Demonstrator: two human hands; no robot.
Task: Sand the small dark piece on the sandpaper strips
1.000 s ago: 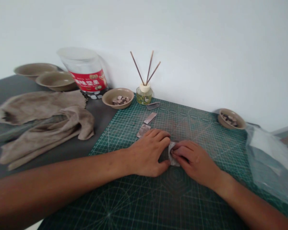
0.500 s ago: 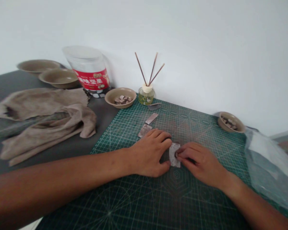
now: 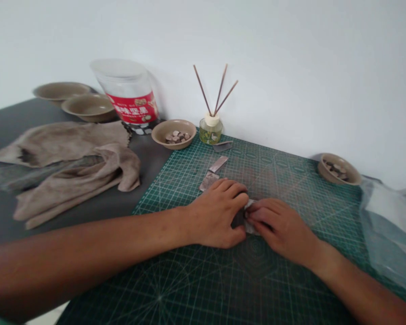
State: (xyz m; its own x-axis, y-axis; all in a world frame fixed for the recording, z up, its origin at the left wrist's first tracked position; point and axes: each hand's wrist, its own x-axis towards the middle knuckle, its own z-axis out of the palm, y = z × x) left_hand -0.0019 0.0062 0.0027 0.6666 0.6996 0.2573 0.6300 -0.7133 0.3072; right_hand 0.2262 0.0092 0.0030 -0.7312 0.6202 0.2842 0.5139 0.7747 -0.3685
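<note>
On the green cutting mat (image 3: 203, 280), a small flat whitish piece (image 3: 251, 229) lies between my hands and is mostly covered by them. My left hand (image 3: 219, 214) is curled, its thumb and index finger holding down the left edge of that piece. Over the piece, my right hand (image 3: 280, 230) is closed in a pinch. A small dark chip shows at its fingertips, largely hidden by them. Just beyond my left hand lie a mottled square piece (image 3: 209, 180) and a narrow light strip (image 3: 219, 164).
Small bowls of chips stand back left (image 3: 174, 134) and right (image 3: 338, 169). A reed diffuser (image 3: 210, 131) and a dark scrap (image 3: 223, 146) are at the back. Leftward are a plastic jar (image 3: 128, 90), two bowls (image 3: 88, 108) and crumpled cloths (image 3: 77, 180); a plastic bag (image 3: 389, 230) lies right.
My right fingertips have shifted left across the whitish piece, toward my left hand, and cover more of it. The whole view has swung slightly.
</note>
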